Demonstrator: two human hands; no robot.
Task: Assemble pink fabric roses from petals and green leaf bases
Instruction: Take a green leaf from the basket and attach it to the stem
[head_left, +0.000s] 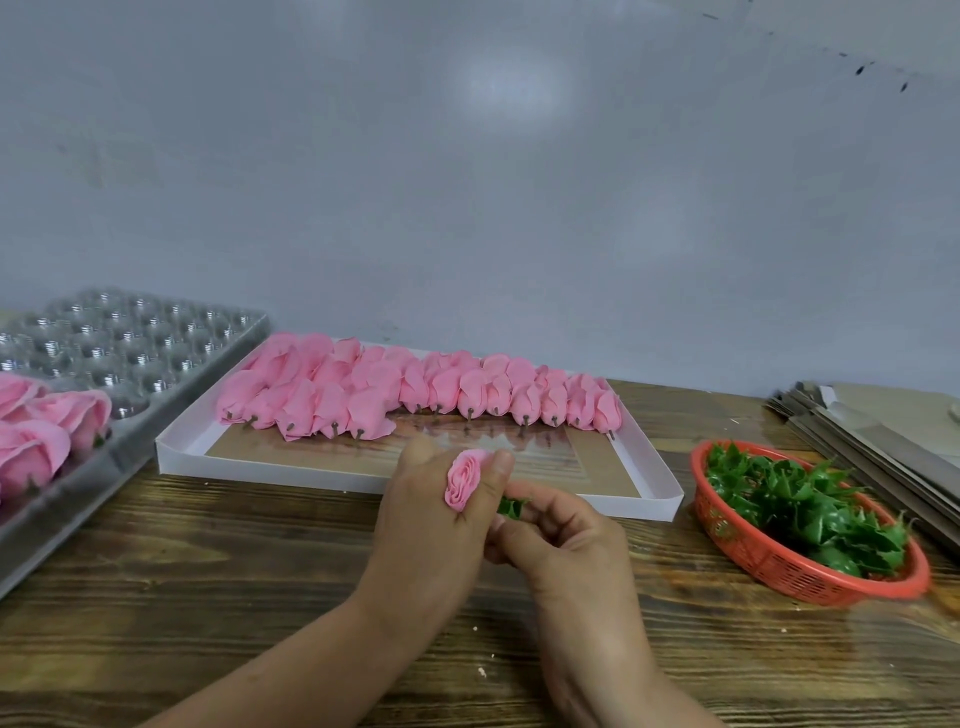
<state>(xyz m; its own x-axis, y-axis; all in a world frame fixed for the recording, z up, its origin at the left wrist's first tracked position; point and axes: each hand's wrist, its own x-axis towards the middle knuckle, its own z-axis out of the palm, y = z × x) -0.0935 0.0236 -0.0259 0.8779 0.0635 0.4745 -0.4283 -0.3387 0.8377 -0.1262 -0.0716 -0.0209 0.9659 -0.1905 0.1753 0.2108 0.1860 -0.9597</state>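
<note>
On the wooden table (260, 561), seen from the head camera, the left hand (431, 519) holds a pink rose (465, 480) pinched between thumb and fingers, its spiral face turned toward the camera and up, its long axis running away and down behind the hand. The right hand (566, 540) curls its fingers round a green leaf base (511, 506), held just beside the rose's hidden lower end. Behind the hands, a white tray (649, 506) carries a row of pink petal buds (415, 389) lying with their dark stems pointing toward the person. To the right stands an orange basket (753, 561) of green leaf bases (810, 509). At left, finished roses (41, 426) sit in a clear blister tray (156, 338).
</note>
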